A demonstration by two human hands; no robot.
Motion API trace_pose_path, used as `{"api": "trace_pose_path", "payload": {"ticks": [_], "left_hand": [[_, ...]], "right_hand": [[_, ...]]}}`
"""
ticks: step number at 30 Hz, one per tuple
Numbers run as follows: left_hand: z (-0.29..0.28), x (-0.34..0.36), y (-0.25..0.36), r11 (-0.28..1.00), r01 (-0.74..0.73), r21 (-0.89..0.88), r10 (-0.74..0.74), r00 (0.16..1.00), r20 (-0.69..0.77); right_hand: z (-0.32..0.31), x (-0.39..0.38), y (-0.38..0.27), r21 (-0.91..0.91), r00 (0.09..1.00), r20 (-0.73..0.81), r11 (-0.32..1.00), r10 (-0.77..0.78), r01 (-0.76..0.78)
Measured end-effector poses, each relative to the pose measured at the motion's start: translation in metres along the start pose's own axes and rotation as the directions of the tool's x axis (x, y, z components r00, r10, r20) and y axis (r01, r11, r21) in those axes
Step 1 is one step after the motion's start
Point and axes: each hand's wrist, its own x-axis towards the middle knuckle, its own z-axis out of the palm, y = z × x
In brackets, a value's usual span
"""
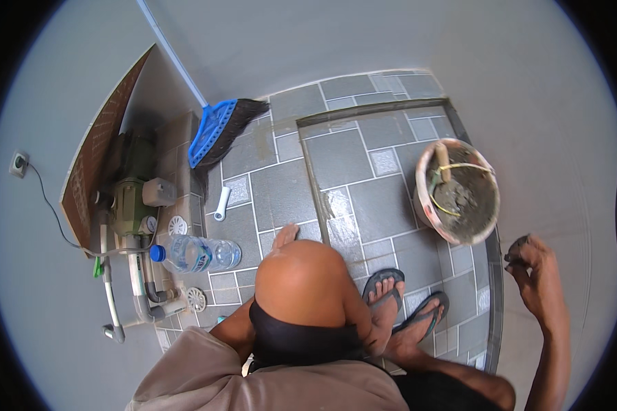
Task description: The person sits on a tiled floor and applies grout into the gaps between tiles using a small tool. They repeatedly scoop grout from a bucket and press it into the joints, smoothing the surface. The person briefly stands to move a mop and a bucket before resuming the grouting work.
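At the right, my right hand (540, 270) is raised beside the wall, its fingers closed around a small dark lump (518, 249) whose kind I cannot make out. The fingertips look smeared dark. Just beyond it, a pale bucket (425, 214) stands on the tiles with wet grey mortar (474, 198) inside. A wooden-handled tool (443, 161) rests in the mortar, and the bucket's yellowish handle lies across the top. Past my bent knee, the fingers of my left hand (286, 235) stretch out low over the floor tiles, holding nothing visible; my knee hides the rest.
A clear water bottle (188, 254) with a blue cap and a white-and-grey handheld piece (223, 203) are at the left. A blue broom (216, 130) leans behind them. Beside the wall sits a green pump (128, 205) with pipes. A dark rectangular groove (370, 108) runs around the tiles.
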Motion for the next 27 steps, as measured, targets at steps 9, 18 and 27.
{"api": "trace_pose_path", "payload": {"ticks": [9,18,27], "left_hand": [[-0.001,0.078,0.025,0.959,-0.020,0.283,-0.028,0.986,0.167],[0.017,0.019,-0.057,0.887,0.105,0.450,-0.287,0.888,0.360],[0.009,0.068,-0.040,0.849,0.172,0.499,-0.419,0.796,0.437]], "right_hand": [[0.080,0.245,0.034,0.045,0.899,0.405,0.986,-0.166,0.162],[0.041,0.350,0.002,-0.279,0.898,0.423,0.925,-0.123,0.258],[-0.055,0.263,0.107,-0.192,0.850,0.523,0.980,0.064,0.044]]}}
